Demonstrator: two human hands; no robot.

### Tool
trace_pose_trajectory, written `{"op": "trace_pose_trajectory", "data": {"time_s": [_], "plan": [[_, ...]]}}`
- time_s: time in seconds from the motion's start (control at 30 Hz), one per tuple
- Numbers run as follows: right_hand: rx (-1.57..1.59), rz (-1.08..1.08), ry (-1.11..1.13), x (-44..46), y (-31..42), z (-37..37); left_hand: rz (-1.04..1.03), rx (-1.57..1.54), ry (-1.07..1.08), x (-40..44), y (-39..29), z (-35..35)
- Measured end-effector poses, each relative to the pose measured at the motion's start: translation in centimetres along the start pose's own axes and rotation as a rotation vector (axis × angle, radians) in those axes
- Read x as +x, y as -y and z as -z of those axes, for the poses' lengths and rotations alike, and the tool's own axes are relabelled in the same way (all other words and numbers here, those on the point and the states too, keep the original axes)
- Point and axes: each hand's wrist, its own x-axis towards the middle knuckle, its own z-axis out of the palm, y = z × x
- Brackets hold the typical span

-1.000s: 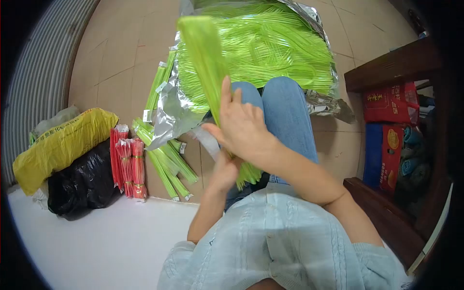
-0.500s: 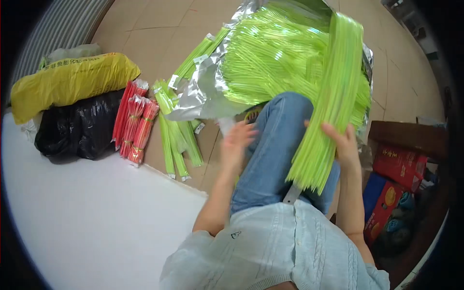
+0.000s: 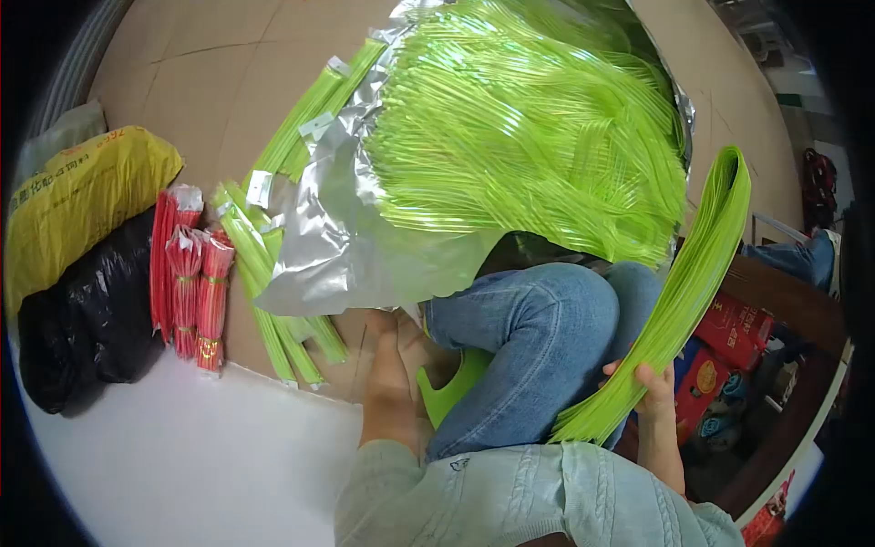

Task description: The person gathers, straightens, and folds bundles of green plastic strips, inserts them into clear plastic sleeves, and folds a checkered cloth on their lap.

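Note:
My right hand (image 3: 654,390) is closed around a long bundle of thin lime-green plastic strips (image 3: 697,264), gripping it near its lower end beside my right thigh. The bundle doubles over into a loop at its top and stands clear to the right of the big pile. That pile of loose green strips (image 3: 519,137) lies on an opened silver foil bag (image 3: 314,273) beyond my knees. My left hand (image 3: 383,321) reaches down past my left leg to the foil's lower edge, which hides its fingers.
Packed green strip bundles (image 3: 273,301) and red bundles (image 3: 185,283) lie on the tiled floor to the left. Beyond them are a yellow sack (image 3: 96,201) and a black plastic bag (image 3: 91,310). A white surface (image 3: 182,456) is at lower left; red boxes (image 3: 734,328) stand at right.
My right hand has carried the green bundle right, off the pile. My left hand has moved from above my leg down to the foil's lower edge. The view has shifted.

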Motion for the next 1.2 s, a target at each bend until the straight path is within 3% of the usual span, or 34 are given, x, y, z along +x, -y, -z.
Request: {"op": "trace_pose_trajectory", "data": {"time_s": [0.07, 0.17, 0.33, 0.4, 0.47, 0.53, 0.63, 0.8, 0.9, 1.0, 1.03, 1.1, 1.2], "plan": [[0.015, -0.007, 0.031, 0.5, -0.3, -0.3, -0.304, 0.081, -0.155, 0.4, 4.8, -3.9], [0.008, -0.006, 0.079, 0.6, -0.2, -0.8, -0.063, -0.374, 0.194, -0.7, 0.6, 3.2], [-0.056, -0.010, 0.182, -0.6, -0.1, -1.3, 0.347, -0.852, 0.427, -9.6, -9.4, 20.1], [-0.076, 0.035, 0.235, -0.7, -0.1, -1.5, 0.271, -1.140, 0.534, -12.5, -13.8, 25.4], [-0.099, 0.111, 0.261, -0.9, 0.1, -2.9, 0.032, -1.137, 0.650, -16.3, -20.2, 30.4], [-0.144, 0.039, 0.367, -0.7, 0.1, -2.5, -0.124, -1.010, 0.768, -20.5, -25.9, 32.9], [-0.156, 0.027, 0.444, -1.1, -0.1, -2.2, -0.294, -0.868, 0.829, -24.6, -29.8, 32.4], [-0.103, 0.076, 0.373, -2.0, -1.3, 0.0, -0.444, -0.843, 0.907, -27.6, -28.2, 31.0], [-0.062, 0.125, 0.312, -2.4, -1.3, 0.2, -0.478, -0.339, 1.142, -27.2, -24.7, 31.6], [-0.144, 0.164, 0.345, -2.8, -1.6, -0.4, -0.297, -0.571, 0.736, -24.9, -28.4, 34.4], [-0.192, 0.163, 0.386, -3.2, -1.5, -0.9, -0.390, -0.710, 0.677, -22.7, -30.1, 35.0], [-0.278, 0.201, 0.465, -3.7, -1.4, -2.0, -0.367, -0.994, 0.403, -19.4, -35.0, 36.2], [-0.354, 0.326, 0.503, -3.9, -2.1, -2.4, -0.421, -1.286, 0.370, -18.3, -42.3, 38.8]]}}
